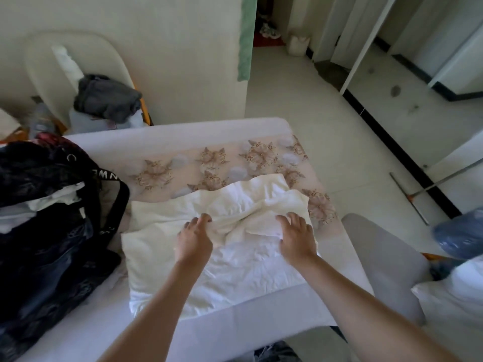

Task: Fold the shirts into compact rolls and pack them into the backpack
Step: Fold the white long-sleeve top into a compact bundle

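Note:
A white shirt [235, 265] lies spread on the bed, its far part bunched into a loose fold across the middle. My left hand [194, 237] pinches the left end of that fold with fingers closed on the cloth. My right hand [296, 237] rests on the right end of the fold, fingers curled over the fabric. A black backpack [52, 231] lies open at the left of the bed, with white cloth showing inside its mouth.
The bed [183, 142] has a floral cover and a white edge. A chair [78, 71] with dark clothes stands behind it at left. A grey chair [386, 257] and a white pillow [454, 304] sit at right. Tiled floor lies beyond.

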Available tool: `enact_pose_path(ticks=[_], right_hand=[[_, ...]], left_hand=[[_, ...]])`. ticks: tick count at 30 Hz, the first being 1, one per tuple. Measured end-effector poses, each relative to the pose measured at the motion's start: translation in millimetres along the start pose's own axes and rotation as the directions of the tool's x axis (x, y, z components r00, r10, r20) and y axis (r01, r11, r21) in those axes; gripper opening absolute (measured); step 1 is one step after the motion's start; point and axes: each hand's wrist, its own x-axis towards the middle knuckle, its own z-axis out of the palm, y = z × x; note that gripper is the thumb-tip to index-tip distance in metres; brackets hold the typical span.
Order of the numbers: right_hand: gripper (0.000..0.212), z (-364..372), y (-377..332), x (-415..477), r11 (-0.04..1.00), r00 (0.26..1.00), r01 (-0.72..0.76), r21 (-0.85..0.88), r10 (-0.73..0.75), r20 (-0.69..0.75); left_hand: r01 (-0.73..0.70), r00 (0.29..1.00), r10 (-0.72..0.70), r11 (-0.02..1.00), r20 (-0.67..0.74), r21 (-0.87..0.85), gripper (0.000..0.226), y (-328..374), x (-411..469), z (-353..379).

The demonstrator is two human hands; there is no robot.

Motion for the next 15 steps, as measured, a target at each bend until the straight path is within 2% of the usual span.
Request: enact_pose_path(ticks=[1,2,4,5,6,8,10,11,12,13,15], right_hand=[[0.065,1,4,3,0.997,1.000,0.020,-0.078,-0.020,0.006],[0.062,3,8,6,0.989,0.999,0.043,-0.144,-0.042,0.005],[0.053,5,16,10,0.973,0.997,0.069,-0.221,-0.073,-0.009],[0.051,6,19,11,0.967,0.996,0.078,-0.244,-0.085,-0.016],[0.051,6,23,13,0.966,0.995,0.087,-0.243,-0.098,-0.033],[0.057,3,29,15,0.976,0.990,0.096,-0.193,-0.114,-0.083],[0.072,1,34,11,0.983,0.992,0.086,-0.165,-0.099,-0.074],[0.078,-1,36,6,0.985,0.997,0.053,-0.163,-0.061,-0.041],[0.078,-1,38,2,0.989,1.000,0.010,-0.146,-0.012,-0.010],[0.071,0,41,0,0.993,1.000,-0.029,-0.116,0.029,-0.008],[0.049,3,49,0,0.996,0.996,-0.055,-0.071,0.049,-0.077]], left_hand=[[-0.019,0.998,0.025,0.995,-0.063,0.097,0.050,-5,7,-9],[0.009,0.998,0.004,0.977,-0.057,0.215,0.048,-9,14,-18],[0.081,0.989,-0.131,0.866,0.068,0.493,0.041,-15,25,-29],[0.093,0.974,-0.197,0.800,0.113,0.593,0.041,-14,28,-31],[0.058,0.969,-0.198,0.768,0.150,0.638,0.046,-10,30,-29],[-0.134,0.967,-0.002,0.847,0.256,0.515,0.056,3,31,-12],[-0.364,0.879,0.230,0.888,0.417,0.279,0.055,23,22,12],[-0.425,0.832,0.287,0.880,0.475,0.212,0.054,33,15,24],[-0.449,0.810,0.300,0.870,0.504,0.204,0.054,39,8,35],[-0.430,0.821,0.287,0.879,0.494,0.205,0.054,39,4,45],[-0.336,0.879,0.256,0.931,0.402,0.141,0.054,34,2,56]])
